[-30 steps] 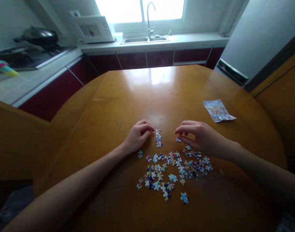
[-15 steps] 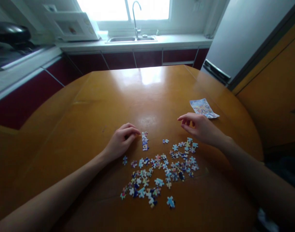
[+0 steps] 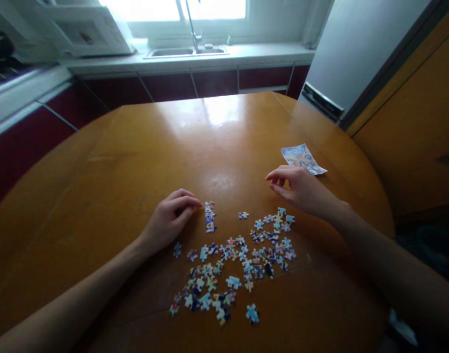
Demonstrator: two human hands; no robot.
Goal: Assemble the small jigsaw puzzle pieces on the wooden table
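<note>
My left hand (image 3: 170, 218) rests on the table with its fingers loosely bent and holds nothing. Its fingertips lie at the left edge of a short strip of joined puzzle pieces (image 3: 210, 216); whether they touch it I cannot tell. Over the right side, my right hand (image 3: 296, 182) hovers with thumb and fingers apart, nothing between them. Below it spreads a loose pile of jigsaw pieces (image 3: 233, 282). A small pair of pieces (image 3: 243, 215) sits between the strip and the pile's right part. One light blue piece (image 3: 252, 313) lies apart at the front.
A printed picture sheet (image 3: 303, 158) lies just beyond my right hand on the wooden table (image 3: 154, 142). Behind stand a counter with a sink (image 3: 187, 51), a white microwave (image 3: 88, 32) at left and a fridge (image 3: 360, 49) at right.
The whole view has shifted, so table and pieces appear slightly farther left. Both hands keep nearly the same pose and place relative to the pieces.
</note>
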